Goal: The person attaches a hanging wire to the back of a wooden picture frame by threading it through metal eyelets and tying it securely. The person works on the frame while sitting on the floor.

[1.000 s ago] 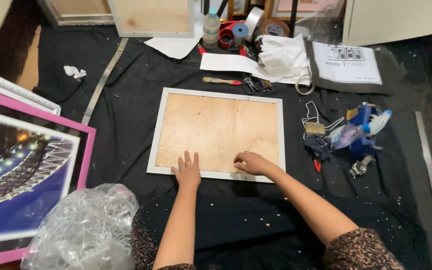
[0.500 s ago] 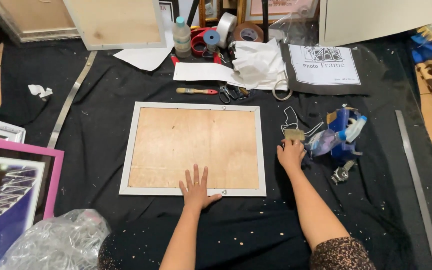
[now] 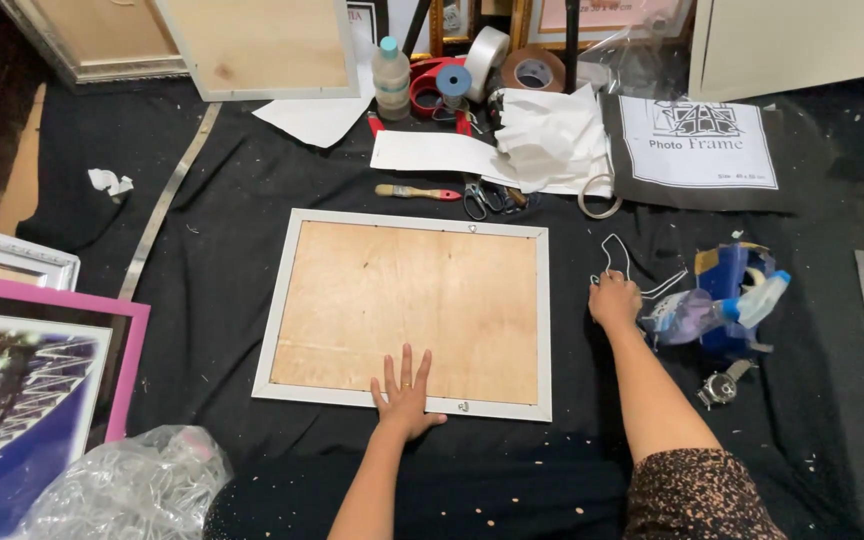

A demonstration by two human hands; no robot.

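- The white-framed picture frame with a plywood back [image 3: 407, 310] lies face down in the middle of the black cloth [image 3: 232, 200], its long axis running left to right and its hanger edge toward the far side.
- The left hand [image 3: 404, 388] rests flat on the frame's near edge, fingers spread, holding nothing.
- The right hand [image 3: 614, 300] is off the frame's right edge, curled on a thin white cord [image 3: 617, 258]; whether it pinches the cord I cannot tell.

Hands – two [image 3: 404, 392] [image 3: 614, 300]; tape rolls – three [image 3: 484, 62]; brush – one [image 3: 417, 191].
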